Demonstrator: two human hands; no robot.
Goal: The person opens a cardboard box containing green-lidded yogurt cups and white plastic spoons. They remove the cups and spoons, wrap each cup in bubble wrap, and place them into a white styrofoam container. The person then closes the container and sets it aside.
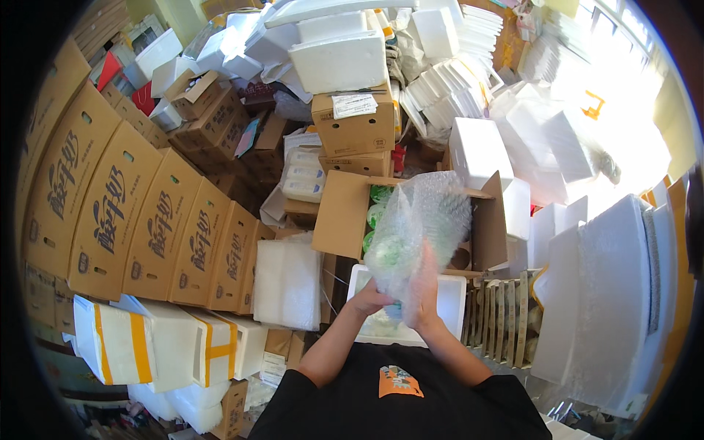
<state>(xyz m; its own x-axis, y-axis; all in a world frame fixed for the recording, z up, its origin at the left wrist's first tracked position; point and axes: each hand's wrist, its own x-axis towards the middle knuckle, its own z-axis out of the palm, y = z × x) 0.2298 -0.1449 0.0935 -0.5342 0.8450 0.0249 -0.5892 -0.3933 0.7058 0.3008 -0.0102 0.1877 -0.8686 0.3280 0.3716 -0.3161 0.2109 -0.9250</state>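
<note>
Both my hands grip a sheet or bag of clear bubble wrap in front of my chest. My left hand has its lower left side, and my right hand is pressed flat along the right side. Pale green and white shapes show blurred through the plastic. Below my hands stands an open white foam box with clear wrapped material inside. Beyond it is an open cardboard box holding several round green-and-white packages; the bubble wrap hides much of its inside.
Tall cardboard cartons bearing printed writing line the left. Taped foam boxes stand lower left, beside a stack of white foam sheets. Foam lids are piled ahead. A slatted crate and large foam boxes stand right.
</note>
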